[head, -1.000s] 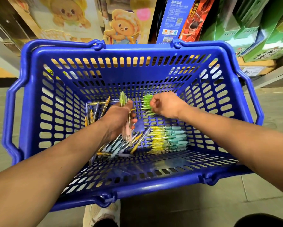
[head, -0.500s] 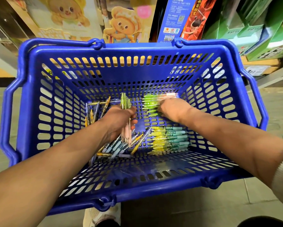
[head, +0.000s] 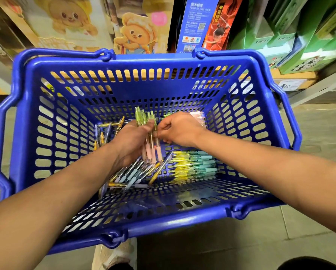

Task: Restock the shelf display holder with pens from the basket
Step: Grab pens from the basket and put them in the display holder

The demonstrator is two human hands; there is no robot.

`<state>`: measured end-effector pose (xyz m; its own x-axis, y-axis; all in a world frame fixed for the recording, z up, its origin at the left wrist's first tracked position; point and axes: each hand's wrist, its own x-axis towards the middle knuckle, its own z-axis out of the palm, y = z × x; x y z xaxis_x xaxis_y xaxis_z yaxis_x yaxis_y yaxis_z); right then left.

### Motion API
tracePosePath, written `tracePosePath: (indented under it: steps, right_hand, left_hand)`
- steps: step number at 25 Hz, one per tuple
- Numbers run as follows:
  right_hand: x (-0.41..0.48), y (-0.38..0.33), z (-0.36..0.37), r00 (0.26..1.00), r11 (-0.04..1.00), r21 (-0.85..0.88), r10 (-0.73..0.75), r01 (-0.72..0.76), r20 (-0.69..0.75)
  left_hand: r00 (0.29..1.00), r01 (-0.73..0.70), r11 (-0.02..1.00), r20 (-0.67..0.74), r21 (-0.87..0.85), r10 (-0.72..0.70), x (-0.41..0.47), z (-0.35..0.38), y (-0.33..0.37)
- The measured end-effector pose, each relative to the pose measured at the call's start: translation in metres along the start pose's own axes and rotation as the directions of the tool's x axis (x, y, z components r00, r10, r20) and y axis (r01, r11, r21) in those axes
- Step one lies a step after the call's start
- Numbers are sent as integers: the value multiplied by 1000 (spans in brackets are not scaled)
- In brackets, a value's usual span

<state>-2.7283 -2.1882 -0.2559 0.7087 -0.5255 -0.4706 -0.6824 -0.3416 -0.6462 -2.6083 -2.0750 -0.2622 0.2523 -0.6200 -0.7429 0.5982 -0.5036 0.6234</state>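
Note:
A blue plastic basket (head: 52, 106) sits in front of me with loose pens on its floor. My left hand (head: 131, 142) grips a small bunch of green-topped, pink-gripped pens (head: 150, 133), held upright over the basket's middle. My right hand (head: 179, 128) is beside it, fingertips pinching one pen of that bunch. A tidy stack of yellow-and-teal pens (head: 192, 165) lies at the right of the floor. Mixed blue and yellow pens (head: 128, 175) lie under my left wrist. More pink-gripped pens (head: 199, 117) lie behind my right hand. The display holder is not in view.
Shelves stand behind the basket: cartoon bear boxes (head: 136, 34) at the back left, a blue and red package (head: 204, 22) in the centre, green boxes (head: 291, 32) at the right. A price label (head: 289, 85) is on the shelf edge. My shoe (head: 114, 256) shows below the basket.
My right hand has left the green-topped pens at the back of the basket and come over to the bunch in my left hand, which now holds more pens and sits slightly higher.

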Motion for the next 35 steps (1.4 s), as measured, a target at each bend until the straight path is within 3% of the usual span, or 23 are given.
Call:
tracePosePath:
  steps: [2,5,6,8,10,12,15,19,29,32,34,35]
  right_hand:
    - [6,-3,6,1000,1000,23,-15,15,27]
    - [12,6,2,975,902,412,39,-129,218]
    - [16,14,-2,978,919,370,70,-140,198]
    - [27,35,-13,994,985,-143,99,-91,48]
    - [34,52,-17,996,795,-607,57,-4,69]
    - [37,64,-13,985,620,-779,57,93,163]
    - [35,69,2,977,473,-862,11,183,213]
    - [34,70,4,977,473,-857,-41,203,209]
    - [32,51,13,987,258,-953,-21,160,160]
    - [27,50,7,976,272,-937,-54,217,211]
    - [25,45,-4,971,403,-885,-143,232,189]
    - [22,38,-10,973,517,-827,-173,221,152]
  left_hand:
    - [1000,-18,999,-25,37,19,-2,0,-1]
    - [996,-43,995,-79,86,50,-2,0,1]
    - [995,-35,995,-92,90,44,-3,0,1]
    - [996,-17,996,-91,88,25,-4,0,2]
    - [996,-13,996,-90,88,21,-6,1,4]
    - [996,-3,993,-85,119,14,-7,1,6]
    - [998,19,986,-67,163,-8,-7,3,5]
    - [998,41,986,-48,159,-33,-8,1,6]
    - [999,18,997,-53,70,-14,-5,0,5]
    - [998,19,999,-61,40,-17,-7,-1,6]
    - [996,11,1000,-90,24,-8,-6,-2,8]
    - [994,2,999,-110,39,2,-4,-2,8]
